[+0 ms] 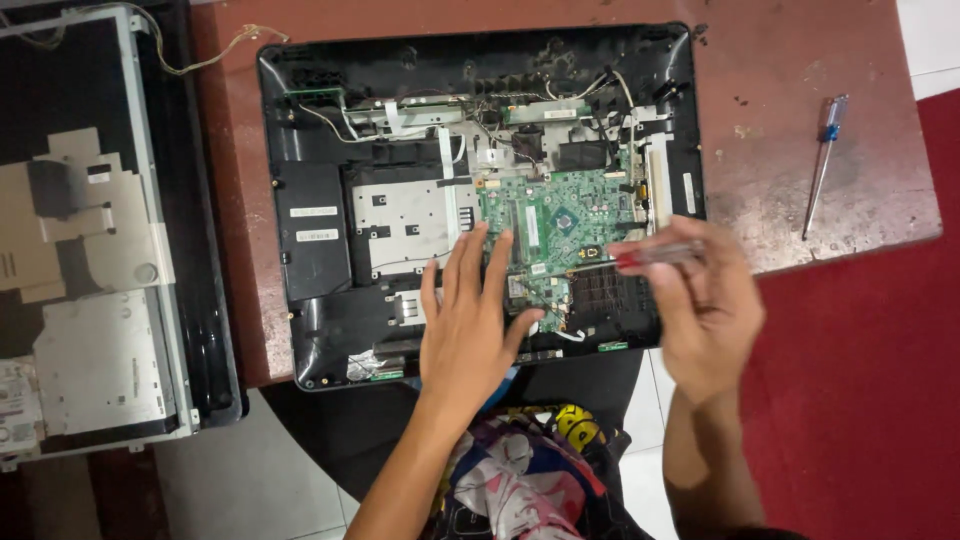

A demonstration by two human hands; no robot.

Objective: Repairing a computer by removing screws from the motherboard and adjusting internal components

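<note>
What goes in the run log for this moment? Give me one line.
left hand: flat on green circuit board | right hand: holds red-handled screwdriver above board | opened computer case on table | blue-handled screwdriver lying aside

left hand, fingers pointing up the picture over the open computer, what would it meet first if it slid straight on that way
Probably the green circuit board: the left hand lies flat with its fingertips already at the board's near-left edge, beside the grey metal plate. Height above it is unclear from this view.
</note>
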